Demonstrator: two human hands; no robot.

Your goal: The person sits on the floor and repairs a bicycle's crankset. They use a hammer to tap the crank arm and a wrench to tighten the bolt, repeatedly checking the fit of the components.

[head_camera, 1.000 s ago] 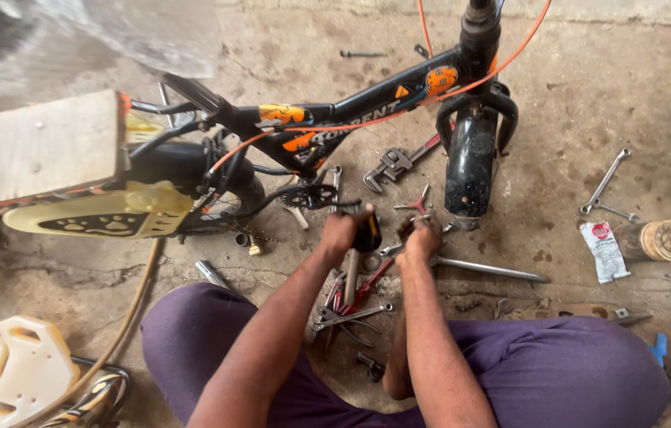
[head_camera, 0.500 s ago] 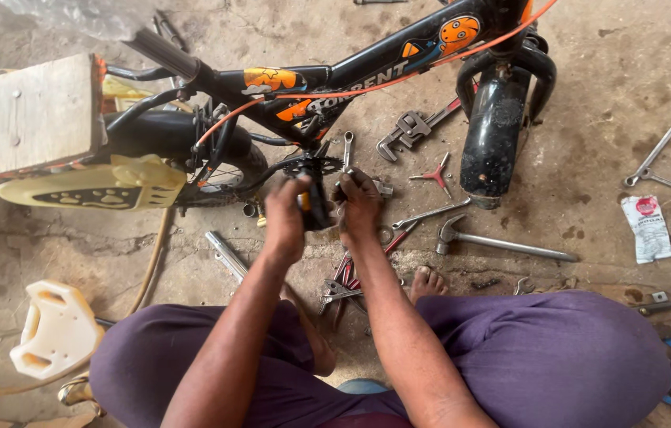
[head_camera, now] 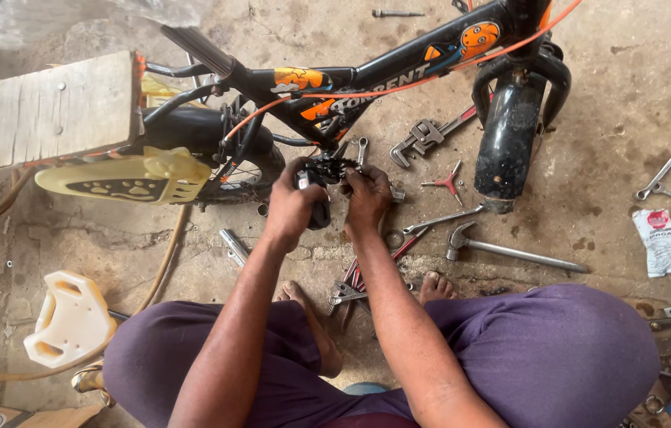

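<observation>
Both hands at crank/pedal assembly (head_camera: 326, 170), frame centre, under black bike frame (head_camera: 399, 75).
Left hand (head_camera: 294, 204) clamped on black pedal (head_camera: 318, 212); right hand (head_camera: 367, 198) pinching crank.
Looks stiff, greasy steel, likely slippery; grip pedal body.
Long axis roughly 12–6 o'clock.
Hammer (head_camera: 502, 250) at 3 o'clock.

black pedal crank (head_camera: 321, 190), beside bicycle frame (head_camera: 399, 75)

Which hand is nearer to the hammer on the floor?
The right hand. It is just to the left of the hammer, while the left hand is farther away, beyond the right hand.
</observation>
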